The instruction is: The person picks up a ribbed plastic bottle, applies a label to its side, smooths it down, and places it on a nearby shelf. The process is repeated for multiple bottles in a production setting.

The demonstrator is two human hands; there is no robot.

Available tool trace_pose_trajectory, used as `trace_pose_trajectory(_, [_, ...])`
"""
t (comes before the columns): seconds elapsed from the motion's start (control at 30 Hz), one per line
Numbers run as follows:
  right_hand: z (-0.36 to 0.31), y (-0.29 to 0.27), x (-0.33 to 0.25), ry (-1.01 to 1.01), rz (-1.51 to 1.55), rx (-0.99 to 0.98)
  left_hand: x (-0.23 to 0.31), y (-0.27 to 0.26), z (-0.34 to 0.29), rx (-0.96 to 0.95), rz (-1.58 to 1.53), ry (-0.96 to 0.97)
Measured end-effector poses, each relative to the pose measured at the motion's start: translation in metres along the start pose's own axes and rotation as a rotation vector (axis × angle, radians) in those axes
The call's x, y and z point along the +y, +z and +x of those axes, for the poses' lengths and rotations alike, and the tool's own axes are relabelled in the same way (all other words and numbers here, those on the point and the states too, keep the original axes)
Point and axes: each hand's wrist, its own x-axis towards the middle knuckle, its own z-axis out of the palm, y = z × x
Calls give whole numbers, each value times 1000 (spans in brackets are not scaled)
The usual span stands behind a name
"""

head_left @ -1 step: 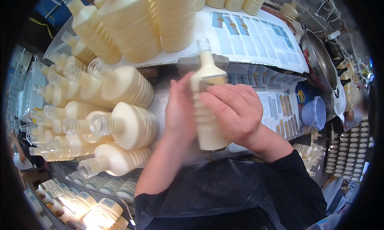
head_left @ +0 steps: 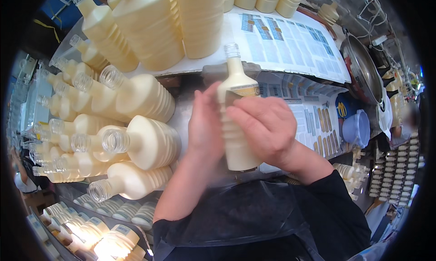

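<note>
A cream bottle (head_left: 240,147) with a clear glass neck and ribbed sides lies in front of me, neck pointing away. A label (head_left: 245,89) with a dark band and gold part is on its shoulder. My right hand (head_left: 270,127) pinches a small flat scraper (head_left: 232,96) against the bottle by the label; the fingers cover part of both. Along the bottle's left side is my left hand (head_left: 205,124), slightly blurred, its fingers stretched out and thumb apart. Whether its palm presses on the bottle I cannot tell. Behind the bottle's neck sits a grey block (head_left: 213,72).
Several cream bottles (head_left: 152,138) lie stacked on the left; more stand (head_left: 200,24) at the back. Label sheets (head_left: 295,43) lie on the table, with others (head_left: 313,115) lower right. At the right are a lilac bucket (head_left: 356,129) and a metal pan (head_left: 363,68).
My right hand has shifted very slightly, and more of the scraper shows beside the label. The bottle and my left hand are almost unmoved.
</note>
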Motion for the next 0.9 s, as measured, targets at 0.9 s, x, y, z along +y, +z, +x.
trace_pose_trajectory(0.9, [22, 30, 25, 653, 345, 25, -3, 21, -11, 67, -17, 46])
